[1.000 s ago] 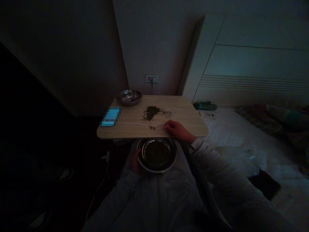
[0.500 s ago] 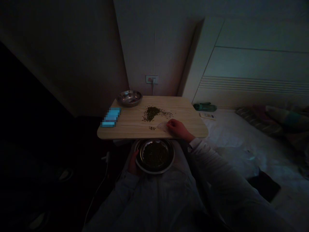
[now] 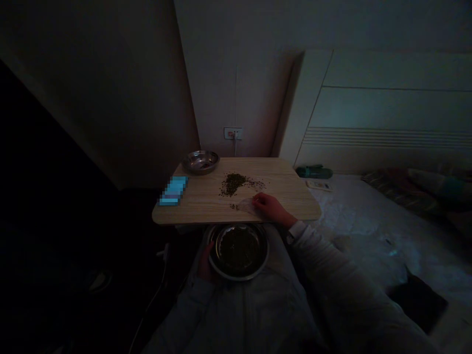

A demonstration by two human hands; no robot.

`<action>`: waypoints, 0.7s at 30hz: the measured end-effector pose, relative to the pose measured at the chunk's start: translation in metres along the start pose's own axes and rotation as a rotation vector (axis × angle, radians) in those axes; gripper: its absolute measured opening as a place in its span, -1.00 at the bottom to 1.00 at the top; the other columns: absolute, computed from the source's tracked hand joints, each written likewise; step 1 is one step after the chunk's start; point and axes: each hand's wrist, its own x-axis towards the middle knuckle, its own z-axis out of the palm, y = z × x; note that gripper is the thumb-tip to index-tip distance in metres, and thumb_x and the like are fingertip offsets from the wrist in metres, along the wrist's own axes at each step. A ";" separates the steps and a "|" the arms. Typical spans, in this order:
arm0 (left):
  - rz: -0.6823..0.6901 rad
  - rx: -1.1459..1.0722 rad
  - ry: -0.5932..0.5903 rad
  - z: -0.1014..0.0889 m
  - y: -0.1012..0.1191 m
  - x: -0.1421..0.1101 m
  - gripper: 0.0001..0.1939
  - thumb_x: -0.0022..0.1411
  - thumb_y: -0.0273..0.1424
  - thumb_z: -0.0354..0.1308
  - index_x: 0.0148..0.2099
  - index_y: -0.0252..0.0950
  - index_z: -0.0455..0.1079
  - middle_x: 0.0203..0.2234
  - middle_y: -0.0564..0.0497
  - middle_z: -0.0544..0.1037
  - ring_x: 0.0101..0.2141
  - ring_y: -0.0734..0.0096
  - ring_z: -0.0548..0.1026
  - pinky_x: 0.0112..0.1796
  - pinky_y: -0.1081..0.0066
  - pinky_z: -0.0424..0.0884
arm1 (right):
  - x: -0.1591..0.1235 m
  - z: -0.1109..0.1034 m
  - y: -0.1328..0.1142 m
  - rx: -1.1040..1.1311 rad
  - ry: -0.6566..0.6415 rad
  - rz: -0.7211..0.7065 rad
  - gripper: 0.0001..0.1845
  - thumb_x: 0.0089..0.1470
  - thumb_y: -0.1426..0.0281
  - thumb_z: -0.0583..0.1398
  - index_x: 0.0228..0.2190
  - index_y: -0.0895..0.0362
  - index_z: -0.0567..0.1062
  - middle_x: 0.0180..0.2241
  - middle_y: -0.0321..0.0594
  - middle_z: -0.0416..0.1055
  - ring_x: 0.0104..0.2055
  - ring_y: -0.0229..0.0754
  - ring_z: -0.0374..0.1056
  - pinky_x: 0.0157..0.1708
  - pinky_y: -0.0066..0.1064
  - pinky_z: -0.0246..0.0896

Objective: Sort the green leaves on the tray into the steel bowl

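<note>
In a dim bedroom, we see the left hand curled around the side of a metal bowl resting on the lap, just below the near edge of the wooden counter. Dark grains cover the bowl's bottom. Above it, the right hand pinches a thin, see-through sheet low over the counter, close to a small cluster of grains; we cannot tell whether the sheet touches the surface. Beyond lies the main pile, with loose grains strewn to its right. A second metal bowl stands at the far left corner, behind a blurred bright screen.

We judge spillage the chief risk: one brisk sweep of the sheet could flick grains past the bowl and onto the floor. The bowl, steadied by a single hand on soft clothing, could tip if the legs shift. Poor light, we reckon, makes stray grains easy to miss.
</note>
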 end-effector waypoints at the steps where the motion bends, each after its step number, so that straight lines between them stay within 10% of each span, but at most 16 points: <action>1: -0.010 0.001 0.046 0.001 0.000 -0.001 -0.76 0.15 -0.39 0.03 -0.41 -0.27 0.52 -0.53 -0.09 0.63 -0.07 0.09 0.52 0.07 0.12 0.27 | 0.000 0.000 0.001 0.011 -0.005 -0.006 -0.86 0.01 0.38 0.16 -0.38 0.17 0.50 -0.49 -0.26 0.45 -0.44 -0.27 0.27 -0.41 -0.48 0.12; 21: -0.078 -0.006 0.009 0.009 0.005 -0.011 -0.75 0.16 -0.39 0.02 -0.40 -0.25 0.54 -0.48 -0.09 0.65 0.00 0.11 0.46 0.12 0.16 0.20 | 0.002 0.001 -0.004 0.081 -0.020 0.007 -0.85 0.02 0.38 0.15 -0.39 0.17 0.50 -0.52 -0.30 0.41 -0.48 -0.31 0.25 -0.42 -0.49 0.11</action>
